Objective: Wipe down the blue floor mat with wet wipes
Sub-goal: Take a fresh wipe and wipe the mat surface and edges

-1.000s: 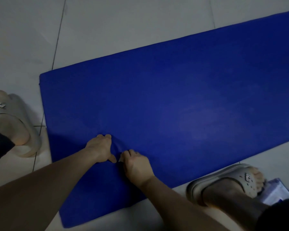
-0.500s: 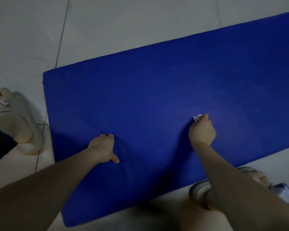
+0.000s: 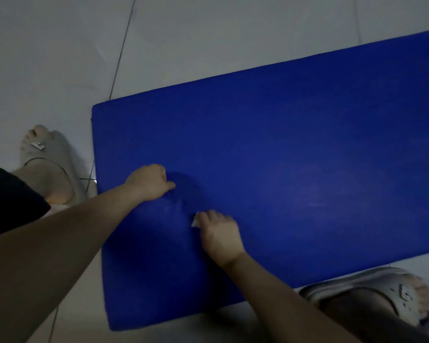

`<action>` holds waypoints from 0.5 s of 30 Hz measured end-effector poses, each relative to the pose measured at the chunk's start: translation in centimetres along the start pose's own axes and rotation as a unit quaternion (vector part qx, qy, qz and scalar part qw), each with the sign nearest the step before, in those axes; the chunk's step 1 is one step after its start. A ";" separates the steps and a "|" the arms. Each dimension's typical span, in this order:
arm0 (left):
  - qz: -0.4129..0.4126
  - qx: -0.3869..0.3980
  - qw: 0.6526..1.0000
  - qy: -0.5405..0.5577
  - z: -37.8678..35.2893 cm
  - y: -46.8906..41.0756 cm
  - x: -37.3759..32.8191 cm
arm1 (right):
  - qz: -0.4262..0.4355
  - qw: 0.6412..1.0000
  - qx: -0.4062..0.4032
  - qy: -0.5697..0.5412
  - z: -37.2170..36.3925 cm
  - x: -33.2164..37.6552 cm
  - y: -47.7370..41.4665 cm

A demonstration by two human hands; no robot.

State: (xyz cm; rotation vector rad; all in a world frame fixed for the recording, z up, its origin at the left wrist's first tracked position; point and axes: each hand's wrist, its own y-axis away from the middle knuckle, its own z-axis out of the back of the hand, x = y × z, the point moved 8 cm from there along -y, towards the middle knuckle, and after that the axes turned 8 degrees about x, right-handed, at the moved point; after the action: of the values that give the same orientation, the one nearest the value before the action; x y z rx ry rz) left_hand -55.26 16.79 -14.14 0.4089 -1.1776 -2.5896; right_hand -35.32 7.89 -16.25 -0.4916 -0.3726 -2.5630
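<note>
While right grip [image 3: 219, 233] pinches wipe [image 3: 195, 222] mid-frame on mat [image 3: 307, 132], left grip [image 3: 149, 181], curled on nothing, braces mat; wiping seems under way, far right probably still undone.

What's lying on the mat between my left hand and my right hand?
Between left hand and right hand, only bare shadowed blue mat shows in the head view; the right hand grips a white wet wipe.

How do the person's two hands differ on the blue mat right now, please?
The right hand grips a white wet wipe against the blue mat; the left hand holds nothing visible. The left hand sits nearer the mat's short end; the right hand sits nearer the person's side. Both rest on the mat with fingers curled.
</note>
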 end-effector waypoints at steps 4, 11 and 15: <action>0.004 -0.024 0.998 0.062 0.9 -1.9 1.6 | -0.174 0.978 -0.113 0.026 5.7 -11.2 0.0; 0.008 0.100 0.994 -0.048 0.4 -4.4 1.3 | -0.419 0.887 -0.191 -0.010 11.6 -25.9 3.1; 0.009 0.103 0.992 -0.066 0.2 -4.5 0.7 | -0.346 0.920 -0.177 -0.046 7.9 -18.5 0.0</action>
State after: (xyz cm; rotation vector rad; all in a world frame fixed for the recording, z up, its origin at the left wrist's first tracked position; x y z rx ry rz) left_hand -56.53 19.57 -17.51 0.2688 -1.4947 -2.5220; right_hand -18.20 18.43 -16.76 -0.7095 -0.1152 -3.3326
